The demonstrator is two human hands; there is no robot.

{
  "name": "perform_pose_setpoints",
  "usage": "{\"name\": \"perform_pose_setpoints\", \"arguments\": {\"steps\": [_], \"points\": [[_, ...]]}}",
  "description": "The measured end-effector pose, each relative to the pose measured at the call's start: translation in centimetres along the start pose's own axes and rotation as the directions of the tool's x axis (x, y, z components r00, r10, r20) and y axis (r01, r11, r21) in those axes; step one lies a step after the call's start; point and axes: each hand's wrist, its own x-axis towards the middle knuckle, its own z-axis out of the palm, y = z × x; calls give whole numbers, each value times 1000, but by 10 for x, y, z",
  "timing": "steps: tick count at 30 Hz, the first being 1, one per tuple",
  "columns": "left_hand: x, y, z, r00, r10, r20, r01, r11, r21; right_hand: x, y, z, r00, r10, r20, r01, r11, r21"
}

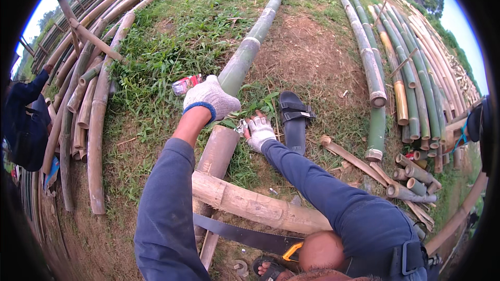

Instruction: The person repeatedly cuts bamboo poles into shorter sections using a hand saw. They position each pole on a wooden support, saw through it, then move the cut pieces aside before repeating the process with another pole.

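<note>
Fingers of left hand [211, 99] curled over long bamboo pole [245, 57]; right hand [259, 131] fingers spread on grass [172, 47].

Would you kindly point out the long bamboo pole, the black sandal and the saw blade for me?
long bamboo pole [245, 57]: head view, on its green mid-section.
black sandal [295, 130]: head view, on the sole below the straps.
saw blade [245, 234]: head view, mid-blade.

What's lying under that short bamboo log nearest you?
Under the short bamboo log a long bamboo pole crosses, and a saw blade lies just before it. The left hand rests on that pole, the right hand on the grass. The ground beneath the log is hidden.
</note>
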Motion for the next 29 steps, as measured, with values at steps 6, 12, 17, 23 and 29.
{"name": "perform_pose_setpoints", "arguments": {"steps": [6, 12, 17, 23, 29], "points": [[-136, 21, 2, 994, -42, 105, 40, 999, 19, 4, 15, -31, 976, -85, 199, 90, 996, -13], [-332, -15, 0, 955, -151, 256, 186, 975, -119, -86, 52, -134, 921, -361, 145, 361, 932, 30], [-494, -46, 32, 891, -287, 353, 359, 920, -158, -247, 76, -248, 952, -263, 154, 213, 935, 282], [-605, -71, 88, 848, -353, 395, 512, 737, -441, -382, 57, -313, 907, -178, 383, -51, 855, 516], [-627, -47, 98, 855, -503, 125, 518, 841, -155, -398, 55, -291, 959, -127, 255, -57, 793, 607]]}}
